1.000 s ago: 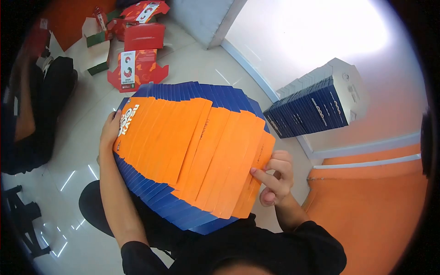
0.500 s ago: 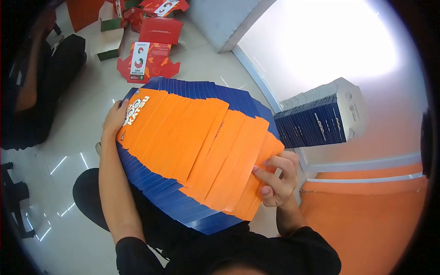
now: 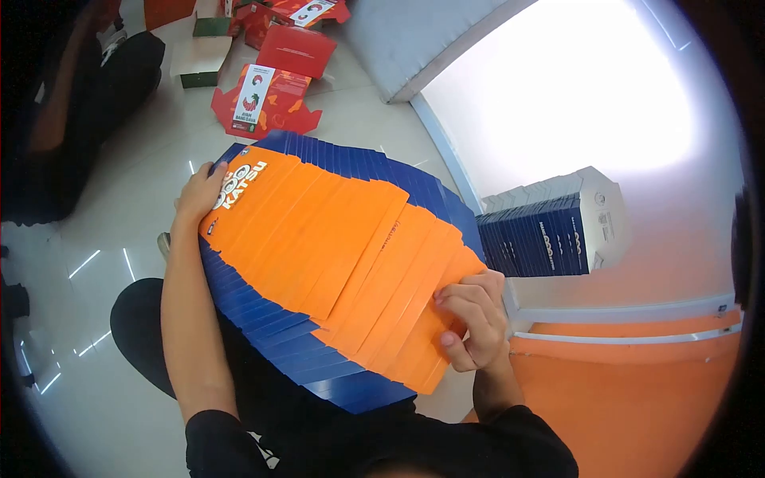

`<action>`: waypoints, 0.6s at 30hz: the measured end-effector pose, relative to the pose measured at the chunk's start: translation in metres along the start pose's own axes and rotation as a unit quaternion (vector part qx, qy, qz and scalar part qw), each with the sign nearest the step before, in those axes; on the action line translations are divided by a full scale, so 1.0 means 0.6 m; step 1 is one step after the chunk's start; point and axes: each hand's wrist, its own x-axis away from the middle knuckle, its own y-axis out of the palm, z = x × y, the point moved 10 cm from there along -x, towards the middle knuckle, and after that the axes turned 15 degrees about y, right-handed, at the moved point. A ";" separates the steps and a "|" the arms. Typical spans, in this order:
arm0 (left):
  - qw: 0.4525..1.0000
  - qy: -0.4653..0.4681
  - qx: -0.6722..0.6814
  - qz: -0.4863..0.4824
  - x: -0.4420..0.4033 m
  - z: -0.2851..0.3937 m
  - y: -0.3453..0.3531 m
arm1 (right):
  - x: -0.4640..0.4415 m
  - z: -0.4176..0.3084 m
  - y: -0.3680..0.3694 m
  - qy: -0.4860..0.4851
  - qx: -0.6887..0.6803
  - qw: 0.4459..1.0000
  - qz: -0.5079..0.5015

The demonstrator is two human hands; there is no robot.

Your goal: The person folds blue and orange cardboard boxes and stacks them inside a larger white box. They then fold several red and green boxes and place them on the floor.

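A fanned stack of flat orange-and-blue cartons (image 3: 319,231) lies slanted across my lap, with "KATSU" printed in white at its upper left end. My left hand (image 3: 201,195) is closed around that end, fingertips over the top face; the part of the hand underneath is hidden. At the lower right end, my right hand (image 3: 476,319) has its fingers curled onto the orange face of the last overlapping cartons. Its thumb shows a little apart below the fingers.
Beside the glass panel at right stands a row of dark blue folded cartons (image 3: 534,235) with white flaps. Red opened boxes (image 3: 271,99) lie on the tiled floor ahead. A person in dark clothes (image 3: 119,95) sits at the left. A grey pillar (image 3: 422,40) rises at the back.
My right hand's fingers have curled further and shifted slightly left and down on the cartons. My left hand keeps its hold. The whole view has shifted a little.
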 end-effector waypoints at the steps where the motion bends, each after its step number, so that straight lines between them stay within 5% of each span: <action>1: 1.000 -0.003 -0.003 -0.003 0.003 0.003 -0.001 | -0.004 0.006 0.004 0.026 -0.021 0.999 -0.015; 18: 0.999 -0.046 -0.019 -0.004 0.036 0.040 -0.026 | -0.015 -0.020 0.024 -0.022 0.068 0.993 -0.092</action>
